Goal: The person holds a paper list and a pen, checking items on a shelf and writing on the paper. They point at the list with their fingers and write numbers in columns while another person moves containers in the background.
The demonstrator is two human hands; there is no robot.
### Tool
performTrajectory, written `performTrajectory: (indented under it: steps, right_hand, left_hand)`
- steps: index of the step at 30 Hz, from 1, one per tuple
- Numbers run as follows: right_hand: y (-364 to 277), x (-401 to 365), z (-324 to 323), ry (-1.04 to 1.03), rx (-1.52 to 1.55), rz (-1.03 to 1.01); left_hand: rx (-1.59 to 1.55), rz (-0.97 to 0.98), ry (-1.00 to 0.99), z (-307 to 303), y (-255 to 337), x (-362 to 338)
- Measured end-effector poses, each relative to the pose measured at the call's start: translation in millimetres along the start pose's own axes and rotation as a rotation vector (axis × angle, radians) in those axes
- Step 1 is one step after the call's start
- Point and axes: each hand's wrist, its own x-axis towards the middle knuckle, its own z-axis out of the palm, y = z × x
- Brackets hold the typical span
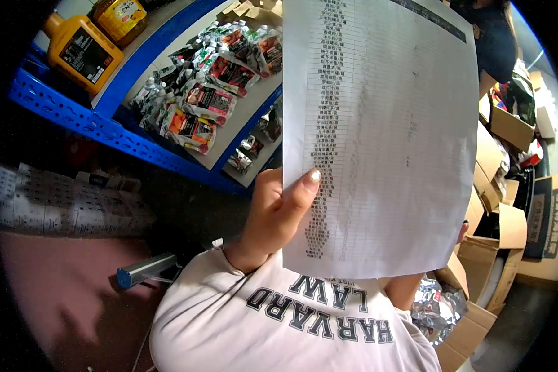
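Observation:
A printed paper sheet (384, 155), with a long column of Chinese item names and ruled lines, is held up in front of me. My left hand (273, 214) grips its left edge, thumb on the front and the other fingers hidden behind. My right hand (463, 232) is mostly hidden by the sheet; only a bit of finger shows at the right edge, with the forearm below. A few faint marks lie in the sheet's middle columns.
A blue metal shelf (105, 133) on the left holds spouted pouches (211, 93), a yellow jug (84, 53) and a jar (121, 18). Opened cardboard boxes (502, 235) and a silver bag (437, 307) are at right. Another person in dark clothing (493, 40) stands behind the sheet.

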Motion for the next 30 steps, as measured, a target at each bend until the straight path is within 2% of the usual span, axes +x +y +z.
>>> performTrajectory:
  steps: [12,19,22,23,26,28,29,30]
  right_hand:
    - [9,-3,24,0.193,-0.128,0.022]
    - [25,1,47,0.511,-0.221,0.07]
    - [37,1,-24,0.011,-0.223,0.151]
    - [35,7,16,0.246,-0.224,0.248]
    - [49,10,36,0.153,-0.234,0.187]
    - [42,16,36,0.111,-0.267,0.232]
    - [29,19,27,0.089,-0.275,0.257]
    - [29,23,27,0.078,-0.28,0.274]
  left_hand:
    - [-0.028,-0.079,0.081,-8,-1,5]
    - [-0.108,-0.123,0.115,-22,-6,7]
    - [-0.135,-0.109,0.136,-36,-9,5]
    - [-0.14,-0.103,0.147,-41,-10,4]
    - [-0.101,-0.055,0.171,-54,-8,-1]
    - [-0.098,-0.027,0.221,-56,-5,-4]
    - [-0.061,-0.011,0.252,-18,5,-8]
    - [-0.037,-0.012,0.265,-17,7,-9]
